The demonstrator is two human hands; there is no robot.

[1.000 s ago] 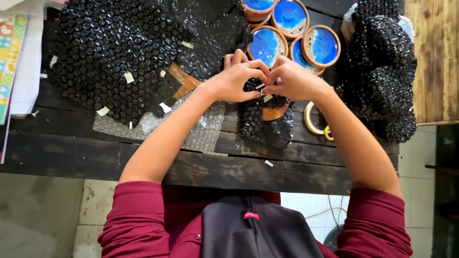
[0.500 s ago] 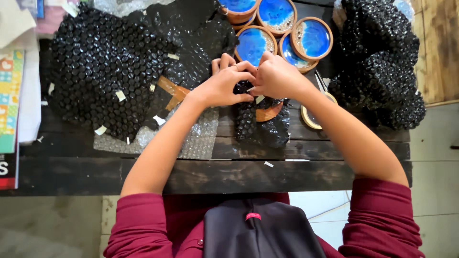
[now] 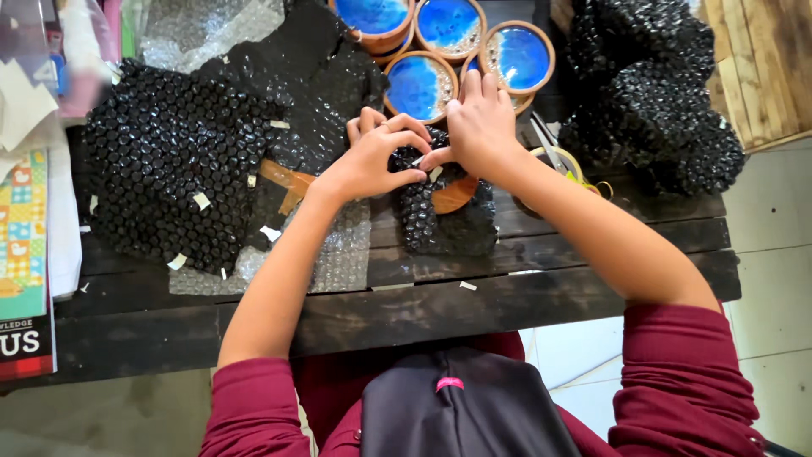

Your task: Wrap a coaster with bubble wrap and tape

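My left hand point(image 3: 368, 161) and my right hand point(image 3: 480, 131) meet over a round wooden piece point(image 3: 452, 196) half covered in black bubble wrap point(image 3: 440, 224). The fingers of both hands pinch the wrap's top edge, where a small bit of pale tape point(image 3: 435, 173) shows. The wrapped piece lies on the dark wooden table point(image 3: 406, 313). Just beyond my hands stand three round wooden dishes with blue resin centres point(image 3: 420, 85).
A large sheet of black bubble wrap point(image 3: 173, 182) with tape scraps lies to the left, over clear bubble wrap point(image 3: 338, 258). Bundles in black wrap point(image 3: 655, 110) sit at the right. A tape roll point(image 3: 562, 165) lies by my right forearm. Printed paper point(image 3: 21, 254) hangs at the left edge.
Both hands stay pressed together on the wrapped piece, with small finger shifts. The camera has drifted, so the table appears slightly lower and to the right.
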